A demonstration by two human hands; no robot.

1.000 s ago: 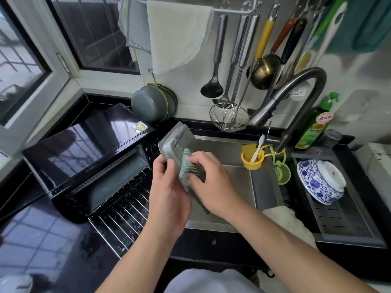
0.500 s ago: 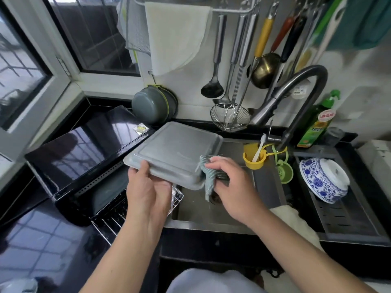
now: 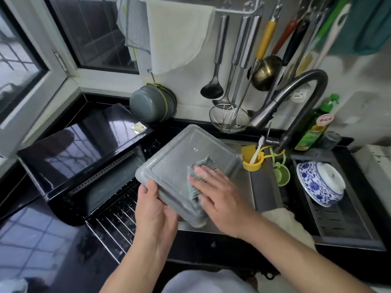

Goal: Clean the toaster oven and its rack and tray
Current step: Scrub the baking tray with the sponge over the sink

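My left hand grips the tray by its edge. My right hand presses the cloth flat on it.

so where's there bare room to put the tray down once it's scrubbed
The black counter left of the wire rack looks bare, as does the toaster oven top. The drainer has bare room in front of the blue-and-white bowl. The sink lies under the tray and both hands.

Dim daylight from the window beyond your left hand, glare on the toaster oven top, right hand motion-blurred, edges bowed.
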